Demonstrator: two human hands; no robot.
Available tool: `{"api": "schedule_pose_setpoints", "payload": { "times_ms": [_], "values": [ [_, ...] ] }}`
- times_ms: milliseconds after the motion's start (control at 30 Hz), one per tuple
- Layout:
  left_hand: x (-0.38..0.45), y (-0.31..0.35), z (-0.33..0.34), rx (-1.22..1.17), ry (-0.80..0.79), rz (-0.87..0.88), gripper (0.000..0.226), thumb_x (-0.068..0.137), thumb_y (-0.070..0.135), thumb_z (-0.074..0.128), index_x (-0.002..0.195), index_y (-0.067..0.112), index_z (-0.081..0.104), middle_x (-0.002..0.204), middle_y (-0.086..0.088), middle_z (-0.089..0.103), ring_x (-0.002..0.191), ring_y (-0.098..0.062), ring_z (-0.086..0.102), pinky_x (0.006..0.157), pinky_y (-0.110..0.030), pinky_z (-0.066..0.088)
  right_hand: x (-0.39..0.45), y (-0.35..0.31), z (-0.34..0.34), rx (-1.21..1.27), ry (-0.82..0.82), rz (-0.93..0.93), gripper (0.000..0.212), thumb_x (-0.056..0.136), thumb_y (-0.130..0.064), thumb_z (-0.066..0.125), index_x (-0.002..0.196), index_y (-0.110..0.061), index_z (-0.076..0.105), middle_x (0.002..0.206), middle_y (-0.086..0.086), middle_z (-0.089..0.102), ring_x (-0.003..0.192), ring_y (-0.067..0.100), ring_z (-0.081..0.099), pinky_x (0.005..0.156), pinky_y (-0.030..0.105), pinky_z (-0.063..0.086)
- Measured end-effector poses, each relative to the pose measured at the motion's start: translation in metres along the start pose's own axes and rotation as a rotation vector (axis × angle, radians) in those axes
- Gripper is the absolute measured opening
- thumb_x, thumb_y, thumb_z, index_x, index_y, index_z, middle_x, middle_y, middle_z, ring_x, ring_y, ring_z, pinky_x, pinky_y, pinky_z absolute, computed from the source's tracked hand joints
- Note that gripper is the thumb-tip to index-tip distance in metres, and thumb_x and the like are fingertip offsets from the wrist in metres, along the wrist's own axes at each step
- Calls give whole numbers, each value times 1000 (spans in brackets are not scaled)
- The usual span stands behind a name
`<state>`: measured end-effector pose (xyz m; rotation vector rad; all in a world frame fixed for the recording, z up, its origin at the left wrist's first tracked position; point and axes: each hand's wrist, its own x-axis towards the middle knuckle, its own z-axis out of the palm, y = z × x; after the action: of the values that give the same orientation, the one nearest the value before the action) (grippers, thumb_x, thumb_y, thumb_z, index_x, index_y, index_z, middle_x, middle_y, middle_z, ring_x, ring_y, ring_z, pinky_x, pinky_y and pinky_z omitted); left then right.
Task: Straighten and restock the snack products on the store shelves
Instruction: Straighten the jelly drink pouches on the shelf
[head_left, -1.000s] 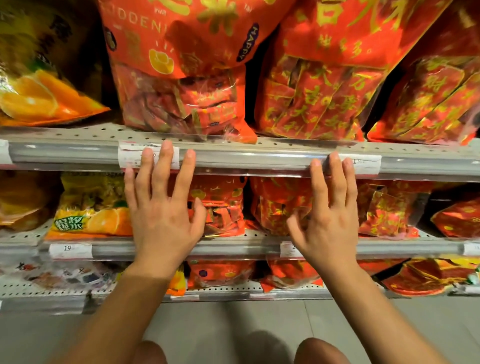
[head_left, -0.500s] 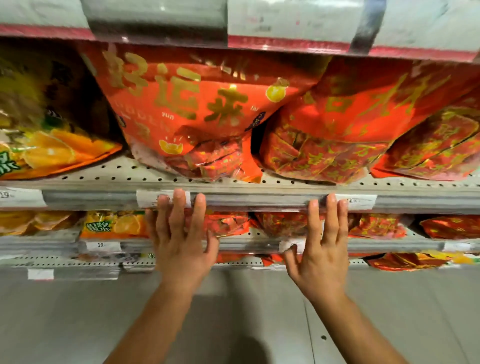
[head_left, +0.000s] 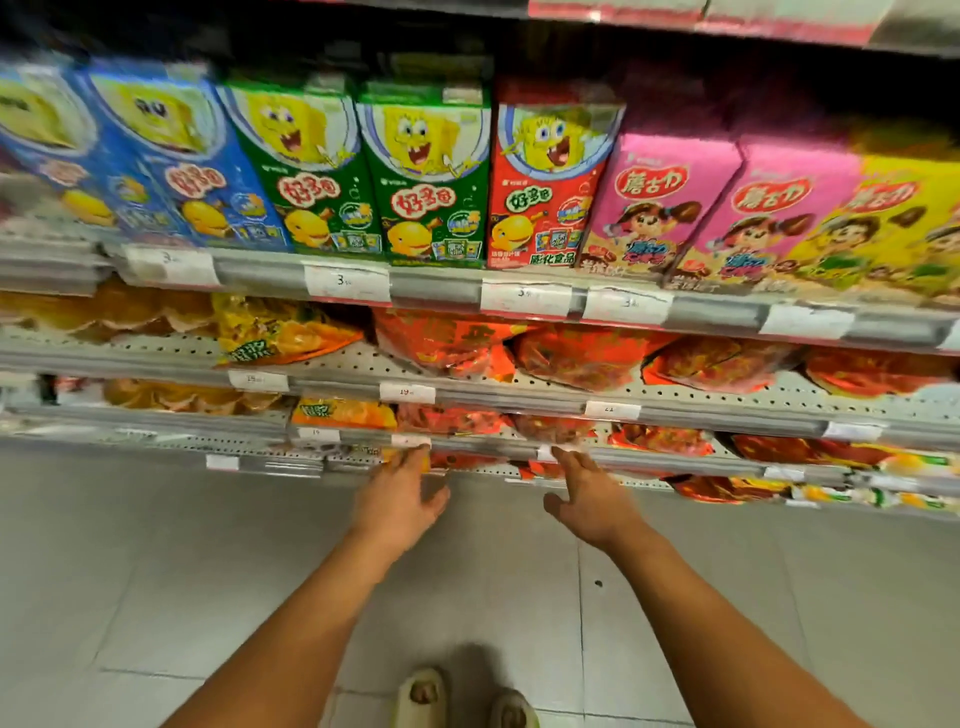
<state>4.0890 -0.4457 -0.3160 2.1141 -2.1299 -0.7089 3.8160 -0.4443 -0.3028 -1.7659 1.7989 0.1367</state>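
Top row at 12 o'clock is glossy printed cardboard boxes (head_left: 426, 171). Below them, shiny crinkly plastic bags (head_left: 587, 356), red ones, on matt grey perforated metal shelves (head_left: 363, 358). White paper price tags (head_left: 347, 282) sit in the rails. Floor tiles (head_left: 156, 545) at 6 o'clock look smooth, slightly satin.

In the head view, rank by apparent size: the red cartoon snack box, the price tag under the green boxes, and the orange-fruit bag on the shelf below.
1. Red cartoon snack box.
2. Orange-fruit bag, though partly hidden and farther from the camera, so unsure.
3. Price tag, clearly smallest.
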Motion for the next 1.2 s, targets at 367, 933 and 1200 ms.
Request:
{"api": "schedule_pose_setpoints", "payload": {
  "times_ms": [367, 933, 1200],
  "values": [
    [-212, 30, -125, -333, -184, -92, 38, 94, 39, 65, 129, 26, 64, 123, 10, 71, 109, -4, 66, 96, -20, 51, -216, -59, -64, 221, -359, -185, 50, 96, -47, 61, 143, -39, 47, 128, -7, 63, 105, 7, 65, 92, 18, 47],
    [-333, -32, -215, -595, 152, -129, 26, 97, 43, 61, 121, 52, 57, 108, 30, 68, 104, 11, 62, 91, -17, 53, -258, -165, -78, 549, -283, -389, 33, 87, -54, 68, 119, -48, 63, 110, -9, 71, 100, 10, 70, 94, 35, 55],
    [-333, -121, -261, -659, 175, -87, 31, 97, 41, 62, 128, 46, 57, 107, 32, 68, 105, 11, 63, 95, -19, 52, -252, -260, -56, 564, -211, -366, 27, 91, -47, 69, 117, -46, 64, 111, -9, 72, 99, 9, 71, 94, 37, 55]
  ]
}}
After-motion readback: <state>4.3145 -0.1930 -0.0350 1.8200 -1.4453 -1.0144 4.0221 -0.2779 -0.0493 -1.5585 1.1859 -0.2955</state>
